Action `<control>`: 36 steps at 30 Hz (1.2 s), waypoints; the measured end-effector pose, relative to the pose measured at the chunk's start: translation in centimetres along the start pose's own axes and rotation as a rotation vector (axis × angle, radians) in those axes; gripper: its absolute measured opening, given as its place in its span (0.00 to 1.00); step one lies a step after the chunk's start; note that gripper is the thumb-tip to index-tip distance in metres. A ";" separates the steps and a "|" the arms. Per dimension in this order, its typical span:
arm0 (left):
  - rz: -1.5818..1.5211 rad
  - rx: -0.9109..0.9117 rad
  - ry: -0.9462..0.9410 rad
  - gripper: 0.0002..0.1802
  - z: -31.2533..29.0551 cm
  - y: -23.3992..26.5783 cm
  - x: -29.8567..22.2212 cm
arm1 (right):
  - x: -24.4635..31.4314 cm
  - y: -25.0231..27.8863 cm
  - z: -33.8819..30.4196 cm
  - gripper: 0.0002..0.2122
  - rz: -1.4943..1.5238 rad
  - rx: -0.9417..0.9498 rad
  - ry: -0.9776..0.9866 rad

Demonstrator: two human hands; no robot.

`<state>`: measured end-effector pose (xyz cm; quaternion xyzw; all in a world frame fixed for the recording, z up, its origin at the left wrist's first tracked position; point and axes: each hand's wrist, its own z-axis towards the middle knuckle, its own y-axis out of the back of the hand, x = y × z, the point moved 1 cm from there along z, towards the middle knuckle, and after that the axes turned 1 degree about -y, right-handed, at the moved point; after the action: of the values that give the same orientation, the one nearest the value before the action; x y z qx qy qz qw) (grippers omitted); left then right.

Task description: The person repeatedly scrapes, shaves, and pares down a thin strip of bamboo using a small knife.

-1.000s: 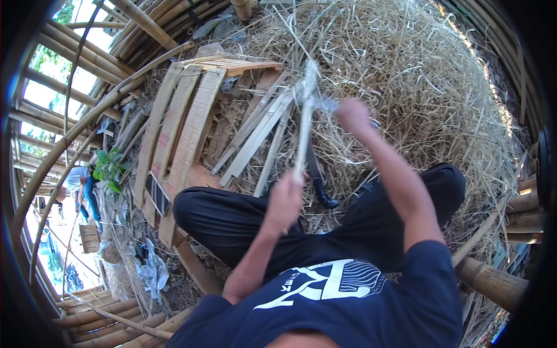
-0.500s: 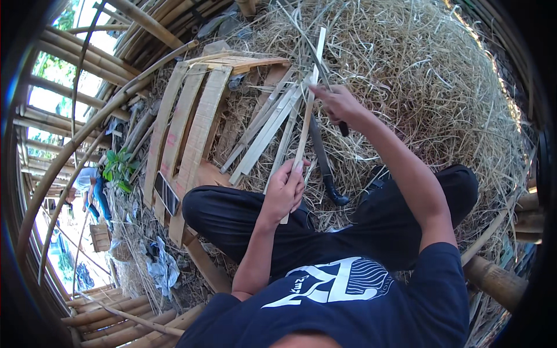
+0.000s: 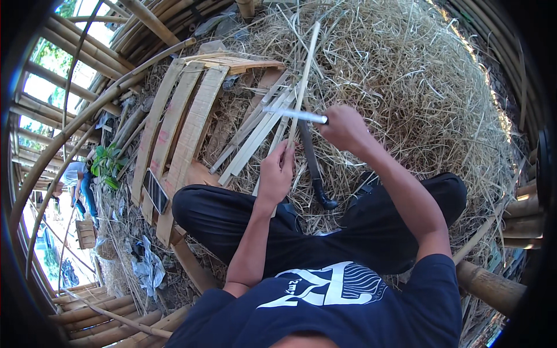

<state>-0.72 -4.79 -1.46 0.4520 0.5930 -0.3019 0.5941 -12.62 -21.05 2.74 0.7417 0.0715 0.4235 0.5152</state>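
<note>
Left fingers (image 3: 288, 156) pinch the strip (image 3: 307, 69), right fingers (image 3: 333, 131) wrap the knife (image 3: 293, 113); one skid could totally nick the left.

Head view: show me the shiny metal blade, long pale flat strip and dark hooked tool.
Shiny metal blade (image 3: 307, 116), head view: blurred middle.
Long pale flat strip (image 3: 306, 69), head view: upper length.
Dark hooked tool (image 3: 313, 163), head view: straight shaft.

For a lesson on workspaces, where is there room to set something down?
Room: the tan, loose straw heap between the right hand and the round brown bamboo poles at right; it is strewn, not bare. Crowded: around the left hand, with pale flat wooden strips, a slatted wooden panel and a long dark black-handled tool.
</note>
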 end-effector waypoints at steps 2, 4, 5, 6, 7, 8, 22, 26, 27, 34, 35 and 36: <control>0.061 -0.010 -0.040 0.13 0.0 -0.2 -0.6 | -1.0 -2.7 -0.1 0.13 -0.116 -0.013 0.056; 0.110 -0.018 -0.082 0.13 -0.3 -0.5 -1.4 | -0.1 -3.7 -0.7 0.09 -0.086 -0.046 0.064; 0.161 -0.025 -0.124 0.13 -0.4 -0.6 -1.6 | -0.5 -4.1 -0.5 0.09 -0.087 -0.046 0.064; 0.161 -0.022 -0.126 0.13 -0.5 -0.6 -1.5 | -1.2 -4.5 -0.2 0.09 -0.086 -0.086 0.089; 0.261 -0.004 -0.130 0.13 -0.9 -0.6 -1.2 | -1.9 -4.9 0.0 0.10 -0.083 -0.123 0.113; 0.362 0.015 -0.134 0.14 -1.2 -0.6 -1.0 | -2.7 -5.2 0.4 0.10 -0.084 -0.122 0.110; 0.222 0.082 0.120 0.12 -10.8 0.3 -2.2 | -12.5 0.1 5.0 0.13 -0.287 -0.119 -0.509; 0.167 0.116 0.242 0.12 -13.8 2.7 -1.6 | -18.0 2.5 4.3 0.17 -0.066 -0.314 -0.789; 0.174 0.111 0.245 0.12 -13.5 3.1 -1.8 | -17.7 2.5 5.0 0.19 -0.049 -0.342 -0.729; -0.318 0.129 0.364 0.14 -8.2 2.7 -2.8 | -4.3 0.5 5.0 0.32 0.682 0.063 -0.327; -0.317 0.137 0.358 0.14 -7.8 2.6 -2.9 | -3.6 0.5 4.8 0.29 0.813 0.092 -0.296; -0.294 0.184 0.370 0.14 -7.6 2.4 -3.0 | -3.2 0.3 4.6 0.26 0.925 0.085 -0.260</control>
<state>-2.16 2.43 2.72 0.4606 0.7210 -0.3500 0.3815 -11.55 -26.15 0.66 0.7628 -0.3136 0.5089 0.2465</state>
